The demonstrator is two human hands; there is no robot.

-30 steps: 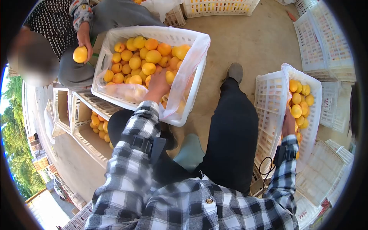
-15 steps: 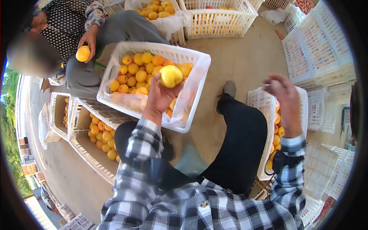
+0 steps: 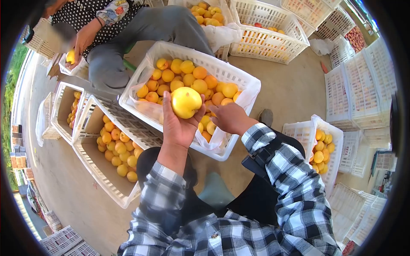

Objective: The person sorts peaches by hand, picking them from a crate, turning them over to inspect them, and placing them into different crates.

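A large yellow fruit rests in my left hand, held up over the near side of a white crate. The crate is lined with thin white sheeting and holds several yellow-orange fruits. My right hand reaches over the crate's right part, its fingers bent down among the fruits. Whether those fingers grip a fruit is hidden.
A crate with fruits stands at the right. Two more fruit crates are at the left. A co-worker sits at the upper left, holding a fruit. Stacked crates line the right.
My right hand has moved left from above the right crate to the middle crate. The view has shifted, and the co-worker's hand with the fruit is further left.
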